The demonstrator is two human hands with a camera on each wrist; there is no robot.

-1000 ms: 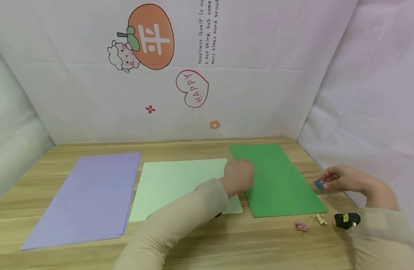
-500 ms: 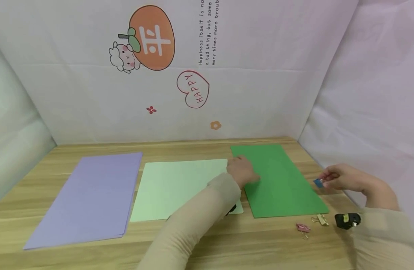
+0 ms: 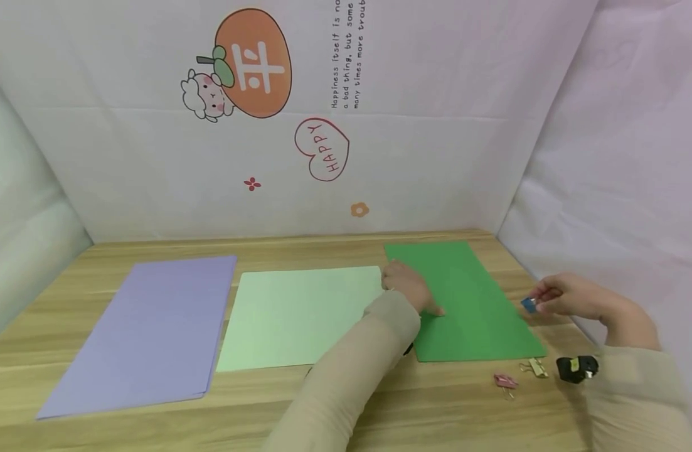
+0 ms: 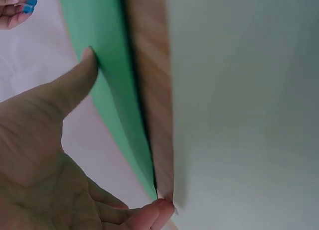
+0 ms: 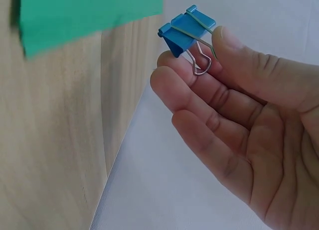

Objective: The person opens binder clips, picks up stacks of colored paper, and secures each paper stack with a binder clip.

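In the head view my left hand (image 3: 410, 289) lies over the left edge of the green paper stack (image 3: 464, 301). The left wrist view shows its thumb (image 4: 82, 75) spread out on the green surface, while the other fingers (image 4: 149, 215) reach to the narrow gap beside the pale green paper (image 4: 244, 110). My right hand (image 3: 583, 300) is raised near the green stack's right edge. Between thumb and fingers it pinches a blue binder clip (image 5: 187, 31) by its wire handles; the clip's body points toward the green paper, apart from it.
A purple paper stack (image 3: 148, 333) lies at the left. Near the front right are a pink binder clip (image 3: 505, 381), a gold binder clip (image 3: 534, 368) and a black object with a yellow patch (image 3: 577, 369) beside the right sleeve. White cloth walls bound the wooden table (image 3: 436, 414).
My left hand has shifted slightly right along the green stack's edge, and its thumb has stretched out onto the green surface. The right hand stays nearly still with the blue binder clip.
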